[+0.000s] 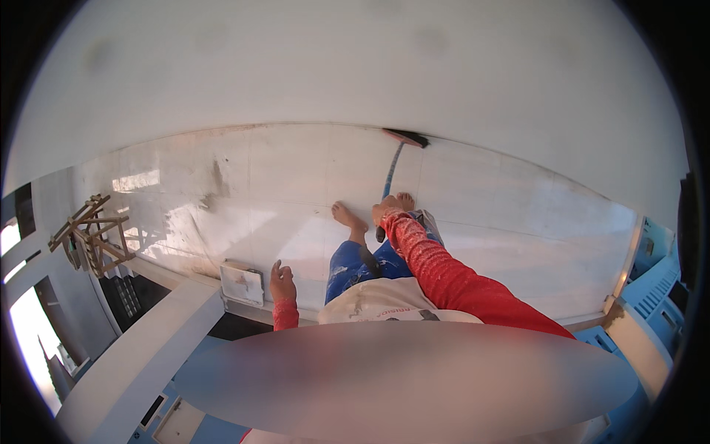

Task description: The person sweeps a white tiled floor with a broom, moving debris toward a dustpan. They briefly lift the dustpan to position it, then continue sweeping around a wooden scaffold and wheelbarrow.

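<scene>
My right hand [384,210] is closed round the handle of a broom, its arm in a dusty red sleeve. The broom [393,169] has a blue patterned handle running away from me. Its broom head [406,138], reddish with dark bristles, rests on the floor against the foot of the white wall. Out to my left, my left hand [282,283] holds nothing; its fingers are loosely apart, one of them stretched out. My bare feet stand on the floor just short of the broom head.
Pale floor tiles [296,166] carry dark stains. A white wall [355,66] rises ahead. At far left stands a wooden frame [95,235]. A whitish rectangular panel [242,283] sits by the left ledge [194,296]. Blue-painted walls [651,274] show beyond the right edge.
</scene>
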The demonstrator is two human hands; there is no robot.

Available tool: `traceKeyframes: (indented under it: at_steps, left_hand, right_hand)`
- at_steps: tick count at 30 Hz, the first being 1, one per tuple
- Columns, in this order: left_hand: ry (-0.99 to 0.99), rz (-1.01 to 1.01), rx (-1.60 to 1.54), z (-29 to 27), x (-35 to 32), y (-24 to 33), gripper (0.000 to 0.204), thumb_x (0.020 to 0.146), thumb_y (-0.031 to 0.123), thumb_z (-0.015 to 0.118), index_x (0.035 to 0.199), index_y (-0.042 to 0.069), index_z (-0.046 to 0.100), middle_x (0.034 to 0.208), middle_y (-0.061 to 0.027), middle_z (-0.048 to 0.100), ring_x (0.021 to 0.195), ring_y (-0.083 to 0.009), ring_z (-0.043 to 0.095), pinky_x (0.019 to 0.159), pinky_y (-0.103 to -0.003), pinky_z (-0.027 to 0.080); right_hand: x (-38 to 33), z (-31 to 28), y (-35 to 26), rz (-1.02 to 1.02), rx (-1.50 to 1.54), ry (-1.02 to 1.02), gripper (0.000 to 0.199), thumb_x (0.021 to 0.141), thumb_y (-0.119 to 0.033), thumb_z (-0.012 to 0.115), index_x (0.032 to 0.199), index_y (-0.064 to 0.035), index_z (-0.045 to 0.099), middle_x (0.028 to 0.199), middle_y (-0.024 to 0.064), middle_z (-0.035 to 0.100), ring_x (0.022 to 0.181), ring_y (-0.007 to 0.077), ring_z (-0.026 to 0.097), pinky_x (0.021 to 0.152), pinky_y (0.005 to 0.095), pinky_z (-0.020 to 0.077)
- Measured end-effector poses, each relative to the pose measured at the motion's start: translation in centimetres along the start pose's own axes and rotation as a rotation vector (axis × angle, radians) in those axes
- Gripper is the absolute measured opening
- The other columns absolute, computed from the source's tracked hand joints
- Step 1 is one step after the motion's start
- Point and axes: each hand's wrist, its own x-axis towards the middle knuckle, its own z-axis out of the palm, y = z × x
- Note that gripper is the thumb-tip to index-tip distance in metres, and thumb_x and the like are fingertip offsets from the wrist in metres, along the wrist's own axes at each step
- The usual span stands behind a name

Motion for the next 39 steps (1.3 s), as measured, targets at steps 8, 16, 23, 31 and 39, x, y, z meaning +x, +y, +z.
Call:
traceKeyframes:
  at_steps: [8, 16, 23, 31, 39]
  left_hand:
    - [0.075, -0.242, 0.096, -5.4, -0.5, -7.9, 0.053, 0.09, 0.022, 0.059, 0.133, -0.007, 0.047, 0.098, -0.0185, 0.065, 0.074, -0.0198, 0.064, 0.061, -0.032, 0.054]
    - [-0.198, -0.496, 0.106, -3.3, -1.7, -13.2, 0.053, 0.09, 0.033, 0.059, 0.132, 0.001, 0.051, 0.097, -0.0142, 0.066, 0.066, -0.0181, 0.064, 0.051, -0.03, 0.05]
    - [-0.408, -0.226, 0.095, 3.0, 1.6, -6.9, 0.05, 0.093, 0.032, 0.058, 0.132, 0.003, 0.052, 0.095, -0.0074, 0.064, 0.07, -0.0152, 0.064, 0.051, -0.026, 0.048]
    - [-0.179, -0.172, -0.234, -4.2, 4.1, -2.8, 0.052, 0.096, 0.032, 0.054, 0.139, 0.004, 0.045, 0.112, -0.0115, 0.064, 0.088, -0.0178, 0.066, 0.064, -0.027, 0.05]
    - [-0.259, -0.377, -0.214, -7.4, 5.8, -12.0, 0.048, 0.096, 0.034, 0.053, 0.137, 0.009, 0.047, 0.114, -0.014, 0.062, 0.086, -0.0232, 0.067, 0.061, -0.032, 0.051]
  right_hand:
    - [0.3, 2.2, -11.3, -0.367, 0.444, -0.605, 0.022, 0.093, -0.021, 0.055, 0.102, -0.0017, 0.059, 0.074, 0.0068, 0.062, 0.052, 0.0174, 0.056, 0.049, 0.0346, 0.0479]
    - [-8.9, -9.1, 19.1, 0.228, 0.46, -0.308, 0.019, 0.097, -0.023, 0.052, 0.108, -0.009, 0.055, 0.067, 0.0023, 0.048, 0.047, 0.0119, 0.043, 0.04, 0.0299, 0.0382]
    - [0.4, -8.6, 28.3, 0.059, -0.966, -0.235, 0.025, 0.072, -0.028, 0.075, 0.094, -0.0163, 0.075, 0.094, 0.009, 0.073, 0.087, 0.0218, 0.071, 0.076, 0.0314, 0.0561]
    - [2.4, 0.6, -5.8, -0.169, -0.4, -0.095, 0.026, 0.071, -0.041, 0.076, 0.083, -0.0182, 0.078, 0.086, 0.004, 0.074, 0.084, 0.0216, 0.071, 0.074, 0.0348, 0.0555]
    - [1.0, 12.1, -23.7, -0.596, -0.868, -0.314, 0.027, 0.079, -0.024, 0.072, 0.105, -0.018, 0.075, 0.101, 0.0052, 0.073, 0.099, 0.0213, 0.069, 0.071, 0.0365, 0.0549]
